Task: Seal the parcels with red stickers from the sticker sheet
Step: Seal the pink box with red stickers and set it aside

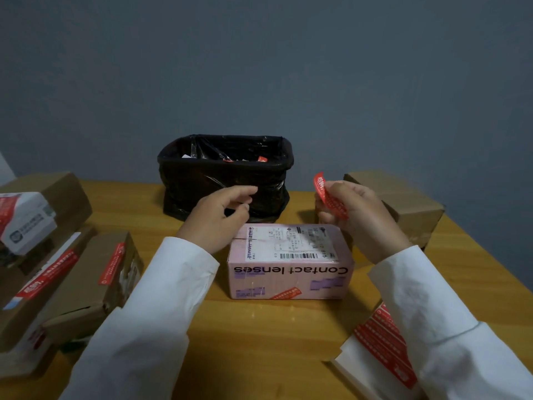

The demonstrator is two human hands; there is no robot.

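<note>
Your right hand (357, 215) pinches a curled red sticker (327, 194) with white print, held above the pink parcel (291, 264) at its 1 o'clock. Your left hand (222, 217) hovers empty, fingers loosely parted. The parcel reads "Contact lenses", upside down. The sticker sheet (380, 339) lies at 4 o'clock.

Sticker sheet (375, 336): partly covered by the right sleeve (427, 313); lower end cut off by the bottom edge.
Red sticker (327, 194): lower part hidden behind the right hand (360, 215); print too small to read.
Pink parcel (291, 264): far left corner hidden by the left hand (222, 215); label text too small to read.
Brown boxes (57, 269) at left: cut off by the left edge.
Black-lined bin (225, 174): contents mostly hidden, unidentifiable.
</note>
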